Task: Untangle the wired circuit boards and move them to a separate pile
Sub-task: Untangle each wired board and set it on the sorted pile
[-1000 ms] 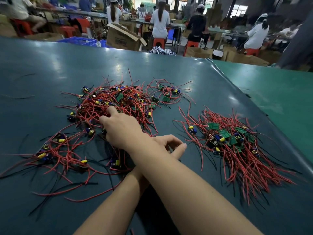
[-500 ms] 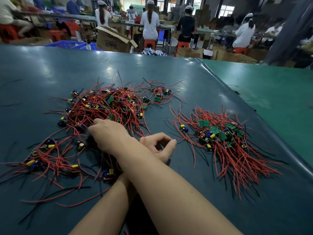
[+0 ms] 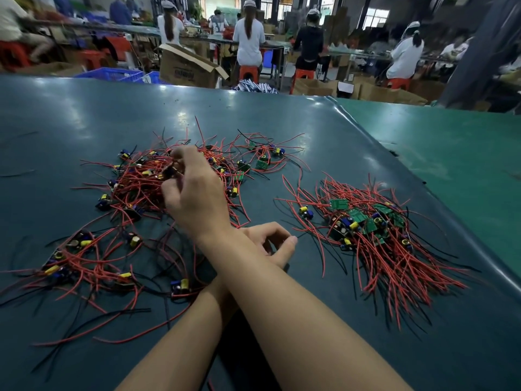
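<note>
Wired circuit boards (image 3: pixel 169 190) lie in a tangled heap of red and black leads on the left half of the dark green table (image 3: pixel 84 114), with looser strays trailing toward the near edge. Right hand (image 3: pixel 194 193), its arm crossed over the left forearm, is raised over the heap, fingertips pinching one small board (image 3: pixel 172 172) with leads trailing down into the mass. Left hand (image 3: pixel 270 244) rests on the table between the piles, fingers loosely curled, holding nothing visible. Sorted pile (image 3: pixel 375 230), leads mostly combed one way, sits well apart to the right. Judgement: step in hand is extraction of one board. Lift slowly, let the leads slide free, and pin neighbours with the idle hand if they rise with it; jerking risks dragging several boards.
</note>
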Demonstrator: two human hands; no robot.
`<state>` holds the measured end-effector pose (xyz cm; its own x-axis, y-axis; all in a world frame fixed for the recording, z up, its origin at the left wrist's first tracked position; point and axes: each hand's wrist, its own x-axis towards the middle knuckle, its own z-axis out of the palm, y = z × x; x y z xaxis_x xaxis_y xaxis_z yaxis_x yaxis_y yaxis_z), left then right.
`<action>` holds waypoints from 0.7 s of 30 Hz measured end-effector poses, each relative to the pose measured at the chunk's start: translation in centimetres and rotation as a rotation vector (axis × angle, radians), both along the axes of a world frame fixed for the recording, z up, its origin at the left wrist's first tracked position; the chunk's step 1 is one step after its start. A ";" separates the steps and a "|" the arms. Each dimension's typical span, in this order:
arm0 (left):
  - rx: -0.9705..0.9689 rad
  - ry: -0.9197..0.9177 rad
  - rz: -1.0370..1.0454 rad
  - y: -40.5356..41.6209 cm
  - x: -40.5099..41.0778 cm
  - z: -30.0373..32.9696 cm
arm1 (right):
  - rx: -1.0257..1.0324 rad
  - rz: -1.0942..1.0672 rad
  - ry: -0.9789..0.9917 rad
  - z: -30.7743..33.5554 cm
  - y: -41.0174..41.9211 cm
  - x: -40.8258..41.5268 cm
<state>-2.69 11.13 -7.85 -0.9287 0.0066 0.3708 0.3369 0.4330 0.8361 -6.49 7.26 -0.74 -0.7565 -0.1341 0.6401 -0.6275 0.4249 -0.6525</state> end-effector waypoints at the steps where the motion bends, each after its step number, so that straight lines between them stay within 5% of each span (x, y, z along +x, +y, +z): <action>1: 0.019 -0.024 -0.027 -0.1 0.0 0.0 | -0.069 -0.015 -0.020 0.1 0.2 -0.1; 3: 0.019 -0.046 -0.065 -0.2 0.1 0.1 | -0.088 -0.048 -0.065 0.0 0.3 -0.4; 7: -0.060 0.033 -0.030 0.0 0.2 0.0 | 0.303 -0.165 -0.158 -1.0 0.5 -0.5; 12: -0.041 0.069 -0.040 0.3 0.3 -0.1 | 0.874 0.279 -0.047 -2.4 0.1 0.2; 14: -0.018 0.077 -0.040 0.3 0.3 0.0 | 1.038 0.283 -0.040 -2.9 -0.2 0.1; 18: 0.014 0.081 -0.031 0.4 0.3 0.4 | 1.057 0.213 0.162 -2.7 -0.9 0.2; 21: 0.067 0.097 -0.014 0.2 0.4 0.5 | 1.037 0.384 0.179 -2.7 -2.0 0.9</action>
<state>-2.28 11.34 -7.33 -0.8883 -0.0086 0.4592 0.4233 0.3722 0.8260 -5.59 5.24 -3.46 -0.4588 -0.8704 0.1788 -0.8830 0.4691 0.0176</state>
